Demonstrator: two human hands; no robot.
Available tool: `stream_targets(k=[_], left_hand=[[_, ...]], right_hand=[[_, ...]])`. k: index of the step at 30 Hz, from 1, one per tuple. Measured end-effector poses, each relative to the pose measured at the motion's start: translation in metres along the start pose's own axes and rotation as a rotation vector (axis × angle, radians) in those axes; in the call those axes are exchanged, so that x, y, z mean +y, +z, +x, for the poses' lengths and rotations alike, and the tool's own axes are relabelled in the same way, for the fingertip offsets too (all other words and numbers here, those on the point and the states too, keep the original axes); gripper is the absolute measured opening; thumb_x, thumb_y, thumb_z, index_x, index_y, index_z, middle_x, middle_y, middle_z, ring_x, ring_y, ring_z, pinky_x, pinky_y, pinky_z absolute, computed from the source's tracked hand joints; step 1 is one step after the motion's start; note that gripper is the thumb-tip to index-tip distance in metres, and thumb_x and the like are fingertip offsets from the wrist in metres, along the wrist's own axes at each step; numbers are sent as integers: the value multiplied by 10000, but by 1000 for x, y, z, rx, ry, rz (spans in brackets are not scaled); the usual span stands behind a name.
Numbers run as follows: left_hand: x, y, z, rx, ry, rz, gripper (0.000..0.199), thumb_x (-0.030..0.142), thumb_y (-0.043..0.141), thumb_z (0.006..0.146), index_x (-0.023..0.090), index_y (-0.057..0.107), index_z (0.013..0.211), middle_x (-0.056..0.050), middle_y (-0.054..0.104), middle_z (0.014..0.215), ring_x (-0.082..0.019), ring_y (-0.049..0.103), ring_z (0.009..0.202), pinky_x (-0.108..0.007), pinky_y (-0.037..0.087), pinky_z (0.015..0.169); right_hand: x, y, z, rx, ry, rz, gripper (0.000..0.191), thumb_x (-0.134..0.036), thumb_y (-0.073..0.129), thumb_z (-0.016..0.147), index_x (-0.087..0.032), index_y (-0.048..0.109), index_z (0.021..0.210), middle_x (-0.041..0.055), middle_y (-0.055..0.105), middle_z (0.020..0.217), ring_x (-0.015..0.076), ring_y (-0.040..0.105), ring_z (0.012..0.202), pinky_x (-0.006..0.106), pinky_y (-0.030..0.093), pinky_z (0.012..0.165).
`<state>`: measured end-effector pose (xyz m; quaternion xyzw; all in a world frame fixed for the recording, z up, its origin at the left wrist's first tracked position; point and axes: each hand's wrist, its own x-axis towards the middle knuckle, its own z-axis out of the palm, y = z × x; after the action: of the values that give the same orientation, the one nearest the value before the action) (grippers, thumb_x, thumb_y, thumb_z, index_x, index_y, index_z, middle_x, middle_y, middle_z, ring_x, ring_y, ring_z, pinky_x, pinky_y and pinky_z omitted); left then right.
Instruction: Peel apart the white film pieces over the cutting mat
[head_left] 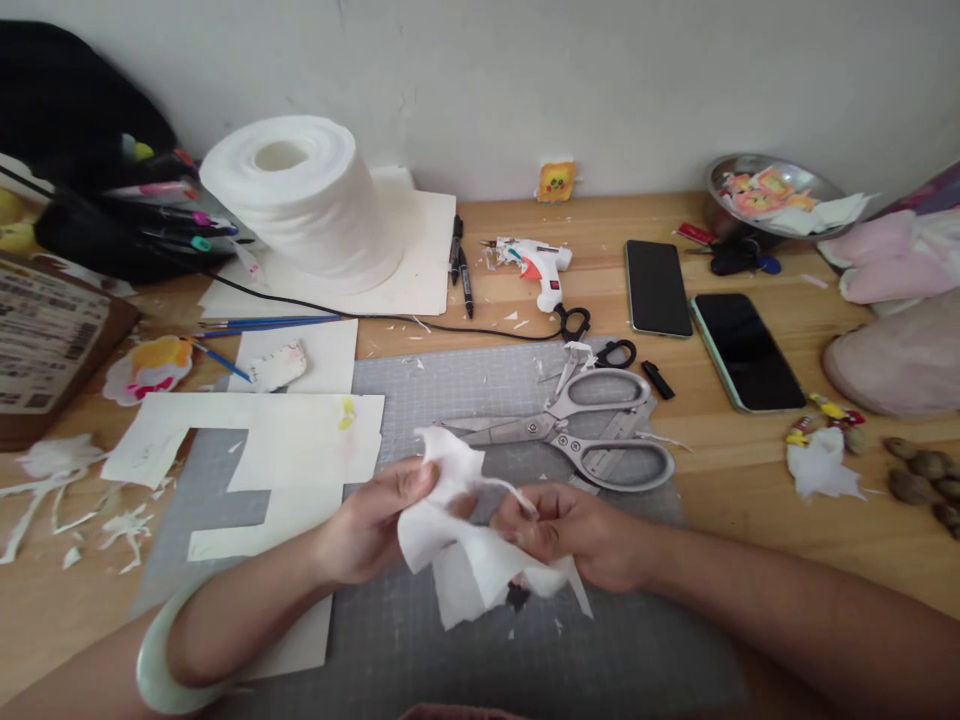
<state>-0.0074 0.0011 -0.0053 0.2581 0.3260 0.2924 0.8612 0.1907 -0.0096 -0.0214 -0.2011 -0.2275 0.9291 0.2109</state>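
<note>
I view left hand (386, 510), fingers pinching white tissue (480, 555); right hand (574, 530), fingers closed on same tissue. Tissue held in front of large scissors (559, 430), above grey mat (420, 670).

- My left hand (394, 512) and right hand (574, 530) pinch a torn white tissue (469, 555).
- Silver scissors (555, 428) lie just beyond my hands.
- Farther out sits a glue gun (541, 270), with a tissue roll (311, 215) to its left.
</note>
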Motion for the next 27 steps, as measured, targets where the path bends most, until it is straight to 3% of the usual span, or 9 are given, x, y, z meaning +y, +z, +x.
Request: stream_targets(k=[5, 8, 11, 15, 18, 20, 27], left_hand=[[-4, 1, 2, 48, 24, 41, 460, 585, 598, 710, 148, 619, 852, -9, 565, 671, -128, 510, 597, -234, 389, 561], [-7, -1, 3, -50, 57, 86, 612, 553, 669, 662, 208, 516, 1145, -20, 601, 822, -166, 569, 693, -260, 418, 619], [-7, 1, 3, -147, 34, 130, 735, 470, 733, 634, 247, 408, 1255, -44, 613, 931, -198, 603, 772, -297, 441, 683], [-2, 7, 3, -37, -52, 309, 553, 356, 709, 699, 226, 488, 1189, -20, 622, 897, -166, 581, 795, -274, 430, 720], [2, 9, 3, 60, -88, 467, 347, 404, 634, 751, 173, 600, 1008, -13, 622, 821, -150, 554, 750, -251, 417, 685], [4, 9, 3, 95, -89, 496, 326, 442, 594, 768, 161, 611, 932, -15, 627, 802, -159, 557, 760, -258, 420, 695], [1, 11, 6, 27, -98, 529, 329, 466, 530, 806, 162, 550, 929, -33, 666, 774, -179, 599, 730, -280, 429, 676]], right_hand=[[2, 1, 4, 86, -4, -50, 384, -411, 748, 659, -137, 480, 682, -52, 522, 568, 31, 471, 485, 150, 344, 483], [4, 0, 6, 192, 17, -56, 426, -434, 773, 606, -153, 467, 697, -47, 550, 575, 48, 497, 483, 172, 372, 496], [6, -3, 7, 252, -8, -63, 433, -437, 780, 592, -158, 473, 714, -49, 559, 571, 51, 498, 475, 183, 377, 500], [7, -3, 5, 281, -67, -129, 342, -388, 749, 664, -147, 550, 803, -41, 567, 603, 49, 501, 516, 186, 384, 526], [4, 0, 4, 292, -117, -107, 336, -366, 770, 636, -140, 561, 770, -39, 570, 604, 49, 510, 539, 188, 393, 559], [2, 2, 4, 300, -112, -66, 347, -370, 776, 622, -139, 544, 737, -42, 565, 591, 48, 510, 539, 185, 392, 560], [-3, 7, 4, 318, 6, -217, 402, -437, 746, 635, -128, 541, 792, -41, 543, 620, 53, 492, 532, 199, 395, 538]])
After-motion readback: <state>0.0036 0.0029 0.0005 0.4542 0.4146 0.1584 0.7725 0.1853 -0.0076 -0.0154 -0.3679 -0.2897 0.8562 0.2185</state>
